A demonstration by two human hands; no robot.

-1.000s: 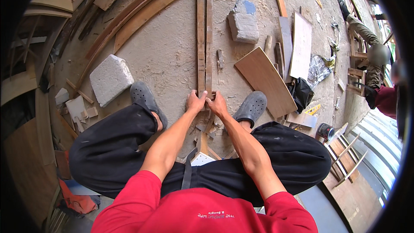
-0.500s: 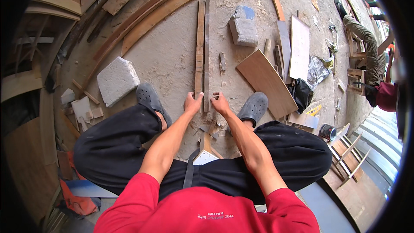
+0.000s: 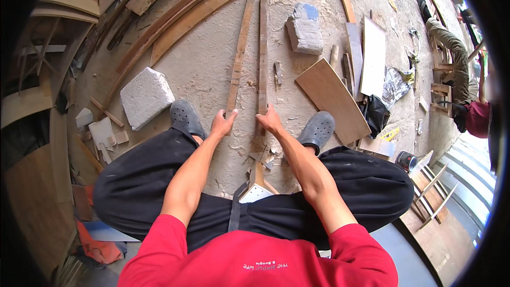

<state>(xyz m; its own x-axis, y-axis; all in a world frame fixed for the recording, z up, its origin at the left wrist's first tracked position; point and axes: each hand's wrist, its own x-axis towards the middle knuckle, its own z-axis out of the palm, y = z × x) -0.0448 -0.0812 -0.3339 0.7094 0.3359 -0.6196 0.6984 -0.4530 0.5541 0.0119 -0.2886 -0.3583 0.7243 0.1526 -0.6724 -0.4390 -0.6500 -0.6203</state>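
Observation:
Two long, narrow wooden strips stretch away from me on the dusty floor, apart at my end and closer together at the far end. My left hand [image 3: 223,123] is closed round the near end of the left strip [image 3: 241,53], which slants. The right strip [image 3: 263,48] runs nearly straight away, its near part gripped by my right hand [image 3: 270,120]. Some of my right fingers are hidden behind the hand. Between my legs, near the lap, lies a wooden piece with a white dotted end [image 3: 255,194].
Pale blocks sit at left [image 3: 146,98] and far right [image 3: 304,29]. A plywood board [image 3: 333,101] lies beyond my right shoe [image 3: 317,129]. Long planks [image 3: 212,13] curve along the far left. A can [image 3: 406,161] stands by my right knee. Another person [image 3: 451,48] is at the right edge.
The two strips were side by side and have been drawn apart. My left hand moved left with its strip. The right strip shifted right and shows a wider, browner face.

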